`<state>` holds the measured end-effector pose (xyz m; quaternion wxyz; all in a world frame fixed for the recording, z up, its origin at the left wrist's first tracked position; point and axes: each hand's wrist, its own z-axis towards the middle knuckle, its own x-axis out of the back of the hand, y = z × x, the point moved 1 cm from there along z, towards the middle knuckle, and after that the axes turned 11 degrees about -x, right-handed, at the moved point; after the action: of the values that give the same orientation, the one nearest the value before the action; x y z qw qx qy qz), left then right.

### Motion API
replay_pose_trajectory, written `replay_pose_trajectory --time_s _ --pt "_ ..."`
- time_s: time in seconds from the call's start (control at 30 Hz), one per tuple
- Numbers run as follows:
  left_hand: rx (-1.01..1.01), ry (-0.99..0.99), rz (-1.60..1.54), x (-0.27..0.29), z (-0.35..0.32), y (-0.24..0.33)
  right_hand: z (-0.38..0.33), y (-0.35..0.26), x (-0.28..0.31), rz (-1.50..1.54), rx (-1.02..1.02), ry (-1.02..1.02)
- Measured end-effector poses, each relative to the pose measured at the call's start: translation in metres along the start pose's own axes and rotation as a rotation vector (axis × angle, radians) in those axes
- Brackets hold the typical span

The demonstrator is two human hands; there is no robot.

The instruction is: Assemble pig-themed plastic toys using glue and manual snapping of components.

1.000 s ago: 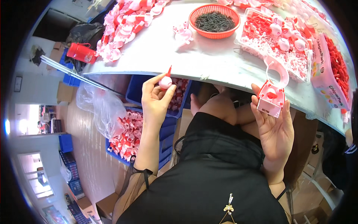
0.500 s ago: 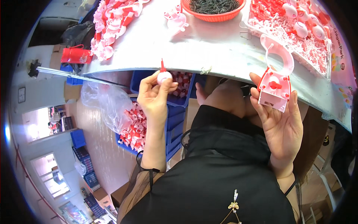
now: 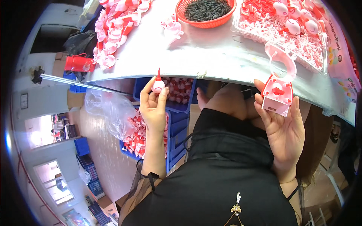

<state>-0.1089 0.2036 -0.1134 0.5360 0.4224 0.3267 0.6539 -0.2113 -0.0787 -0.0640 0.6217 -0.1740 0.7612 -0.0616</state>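
Observation:
My left hand [image 3: 153, 110], raised just in front of the table edge, pinches a small round pink plastic piece [image 3: 158, 87] between thumb and fingers. A thin red spike points up from its top. On the right, my right hand [image 3: 283, 137] is palm up, its fingers closed around a red-and-pink plastic toy shell [image 3: 278, 92]. The shell's inner side faces up, showing small pegs and a red part in the middle. A curved pale pink piece [image 3: 289, 66] extends from its top over the table edge. The two held pieces are well apart.
On the white table [image 3: 151, 56] stand a red basket [image 3: 208, 25] of dark small parts, a loose pink piece [image 3: 172, 30], a heap of pink-red parts [image 3: 113, 34] and a clear tray [image 3: 325, 67] of small parts. Blue crates [image 3: 177, 130] of parts stand below.
My left hand has shifted slightly left, and the round piece has tipped a little, its spike leaning less to the right. My right hand keeps its hold almost unmoved. The whole view has tilted slightly.

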Motion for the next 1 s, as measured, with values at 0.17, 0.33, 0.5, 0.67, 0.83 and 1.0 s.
replay_pose_trajectory --time_s 0.17,0.33,0.5,0.67,0.83,1.0 --pt "-0.08 -0.016 0.143 -0.002 0.003 0.004 0.002 0.0 0.0 -0.023 -0.01 -0.014" --pt "-0.077 0.023 0.073 -0.006 0.006 0.004 0.002 0.001 0.001 0.098 -0.005 -0.002" --pt "-0.041 0.069 -0.006 -0.004 0.006 0.003 0.007 0.002 -0.002 0.021 -0.035 -0.011" --pt "0.078 0.066 -0.156 -0.002 0.009 0.006 0.009 0.013 -0.01 -0.047 -0.096 -0.035" --pt "0.014 -0.012 -0.145 -0.008 0.019 0.036 -0.001 0.011 -0.011 -0.077 -0.078 -0.017" --pt "-0.121 -0.053 -0.085 -0.018 0.024 0.058 -0.01 0.011 -0.004 -0.058 0.003 -0.011"
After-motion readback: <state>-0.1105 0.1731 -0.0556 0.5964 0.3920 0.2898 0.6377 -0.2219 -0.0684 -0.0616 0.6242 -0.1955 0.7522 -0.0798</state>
